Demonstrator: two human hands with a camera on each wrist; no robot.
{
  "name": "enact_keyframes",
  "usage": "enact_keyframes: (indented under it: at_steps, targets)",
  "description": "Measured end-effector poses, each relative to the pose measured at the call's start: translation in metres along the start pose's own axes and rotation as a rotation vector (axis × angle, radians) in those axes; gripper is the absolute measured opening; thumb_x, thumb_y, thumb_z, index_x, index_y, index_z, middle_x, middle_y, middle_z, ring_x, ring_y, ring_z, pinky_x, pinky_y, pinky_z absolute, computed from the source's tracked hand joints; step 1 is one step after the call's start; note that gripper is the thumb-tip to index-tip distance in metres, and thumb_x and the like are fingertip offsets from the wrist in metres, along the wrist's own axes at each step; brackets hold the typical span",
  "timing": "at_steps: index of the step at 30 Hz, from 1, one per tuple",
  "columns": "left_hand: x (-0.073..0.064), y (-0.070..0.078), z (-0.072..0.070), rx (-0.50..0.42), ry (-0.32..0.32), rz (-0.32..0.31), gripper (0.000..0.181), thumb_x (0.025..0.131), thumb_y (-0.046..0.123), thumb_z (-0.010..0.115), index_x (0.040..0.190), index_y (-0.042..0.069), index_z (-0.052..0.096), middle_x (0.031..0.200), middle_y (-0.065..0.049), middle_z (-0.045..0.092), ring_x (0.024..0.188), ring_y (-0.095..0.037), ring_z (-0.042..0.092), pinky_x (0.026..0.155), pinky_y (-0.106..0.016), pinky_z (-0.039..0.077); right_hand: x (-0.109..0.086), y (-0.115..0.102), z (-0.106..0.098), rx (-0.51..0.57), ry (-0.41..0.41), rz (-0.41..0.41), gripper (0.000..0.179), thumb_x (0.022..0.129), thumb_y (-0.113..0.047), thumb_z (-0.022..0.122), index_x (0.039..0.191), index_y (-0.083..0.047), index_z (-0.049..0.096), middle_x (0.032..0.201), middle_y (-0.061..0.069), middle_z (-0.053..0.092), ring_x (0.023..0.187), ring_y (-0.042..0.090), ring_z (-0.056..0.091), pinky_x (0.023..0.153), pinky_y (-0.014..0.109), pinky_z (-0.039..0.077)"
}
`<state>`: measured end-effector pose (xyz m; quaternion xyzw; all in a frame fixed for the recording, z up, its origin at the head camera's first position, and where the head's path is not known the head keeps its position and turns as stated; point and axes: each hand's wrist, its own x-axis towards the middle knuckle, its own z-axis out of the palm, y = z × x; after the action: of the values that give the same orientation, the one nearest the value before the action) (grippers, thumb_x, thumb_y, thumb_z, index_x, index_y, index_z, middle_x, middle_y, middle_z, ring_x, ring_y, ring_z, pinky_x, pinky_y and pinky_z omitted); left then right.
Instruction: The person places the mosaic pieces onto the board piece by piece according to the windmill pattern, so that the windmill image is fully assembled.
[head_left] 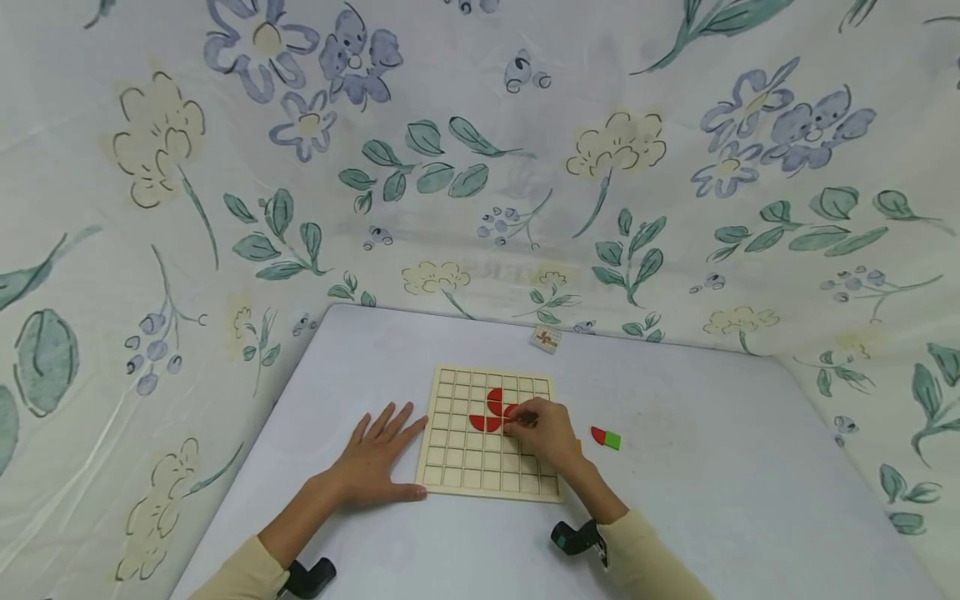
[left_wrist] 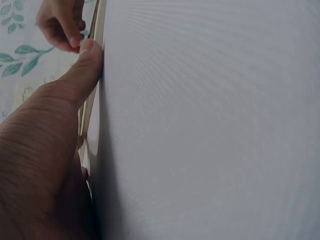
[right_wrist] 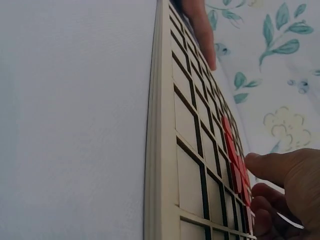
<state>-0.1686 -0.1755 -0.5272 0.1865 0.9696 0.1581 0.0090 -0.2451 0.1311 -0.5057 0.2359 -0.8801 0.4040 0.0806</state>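
Board, sq., lt. beige, gridded

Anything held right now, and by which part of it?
Left grip holds nothing, spread against the left edge of the board. Right grip has its fingertips at the red pieces; whether it pinches one, and where, can't be told.

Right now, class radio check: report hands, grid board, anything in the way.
Left hand spread at the left edge of the grid board. Right hand at the red pieces on it, grip unclear. No obstruction visible.
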Motion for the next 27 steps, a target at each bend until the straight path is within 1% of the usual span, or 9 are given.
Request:
enact_keyframes:
  at_steps: [5,7,9,12,16,19,21,24,27]
  targets:
    - [0.000,0.001,0.000,-0.021,0.013,-0.006,0.113,0.070,0.088,0.053,0.156,0.019,0.031,0.163,-0.010,0.018,0.149,-0.034,0.005,0.114,-0.061,0.002,-0.002,-0.001,-0.005,-0.022,-0.034,-0.002,0.010,0.080,-0.004,0.081,0.086,-0.007,0.074,0.082,-0.005,0.069,0.071,0.009,0.060,0.063,0.024,0.053]
    - [0.000,0.002,-0.001,-0.021,0.008,-0.007,0.113,0.070,0.088,0.053,0.156,0.019,0.031,0.163,-0.010,0.018,0.149,-0.034,0.006,0.113,-0.061,0.002,-0.003,0.001,-0.008,-0.027,-0.042,0.016,0.009,0.081,-0.004,0.080,0.087,-0.008,0.074,0.082,-0.006,0.069,0.070,0.009,0.059,0.063,0.024,0.052]
    - [0.000,0.003,-0.003,-0.019,0.004,-0.005,0.112,0.070,0.087,0.054,0.155,0.018,0.032,0.162,-0.011,0.018,0.148,-0.035,0.006,0.113,-0.062,0.003,-0.004,0.002,-0.013,-0.032,-0.030,0.036,0.010,0.081,-0.004,0.080,0.089,-0.008,0.074,0.083,-0.005,0.069,0.071,0.009,0.059,0.063,0.025,0.052]
    - [-0.001,0.004,-0.005,-0.039,0.015,0.006,0.111,0.070,0.084,0.058,0.154,0.016,0.034,0.161,-0.013,0.021,0.148,-0.037,0.008,0.113,-0.063,0.004,-0.005,0.007,-0.019,-0.048,0.002,0.061,0.011,0.081,-0.004,0.080,0.089,-0.008,0.074,0.083,-0.005,0.068,0.070,0.010,0.058,0.063,0.025,0.051]
    - [-0.001,0.003,-0.004,-0.017,0.007,-0.006,0.111,0.070,0.086,0.056,0.155,0.017,0.033,0.162,-0.011,0.020,0.148,-0.035,0.008,0.113,-0.062,0.005,-0.010,0.012,-0.029,-0.083,0.028,0.074,0.011,0.081,-0.004,0.080,0.088,-0.008,0.074,0.081,-0.004,0.068,0.070,0.012,0.058,0.062,0.028,0.050]
    - [0.001,0.003,-0.005,-0.005,-0.016,-0.013,0.112,0.071,0.086,0.054,0.156,0.018,0.031,0.163,-0.010,0.017,0.148,-0.035,0.006,0.113,-0.062,0.004,-0.014,0.018,-0.038,-0.112,0.039,0.106,0.010,0.081,-0.005,0.080,0.088,-0.008,0.074,0.083,-0.002,0.068,0.075,0.015,0.059,0.066,0.032,0.050]
    - [0.001,0.004,-0.006,-0.003,-0.026,-0.013,0.111,0.071,0.086,0.055,0.156,0.018,0.031,0.163,-0.010,0.017,0.148,-0.036,0.006,0.113,-0.062,0.004,-0.017,0.023,-0.043,-0.140,0.036,0.142,0.009,0.082,-0.007,0.079,0.091,-0.009,0.075,0.087,-0.001,0.069,0.082,0.018,0.059,0.072,0.036,0.050]
    - [0.001,0.005,-0.007,0.007,-0.032,-0.011,0.111,0.071,0.086,0.054,0.156,0.018,0.031,0.163,-0.010,0.017,0.148,-0.036,0.006,0.113,-0.063,0.005,-0.021,0.032,-0.052,-0.186,0.034,0.184,0.012,0.082,-0.009,0.078,0.094,-0.009,0.076,0.094,0.002,0.070,0.091,0.022,0.058,0.079,0.041,0.049]
    - [0.000,0.005,-0.007,0.011,-0.024,-0.007,0.110,0.072,0.085,0.055,0.156,0.018,0.031,0.162,-0.011,0.018,0.148,-0.037,0.007,0.113,-0.063,0.006,-0.024,0.038,-0.061,-0.229,0.039,0.203,0.016,0.082,-0.010,0.079,0.097,-0.007,0.076,0.098,0.005,0.068,0.095,0.025,0.057,0.081,0.043,0.050]
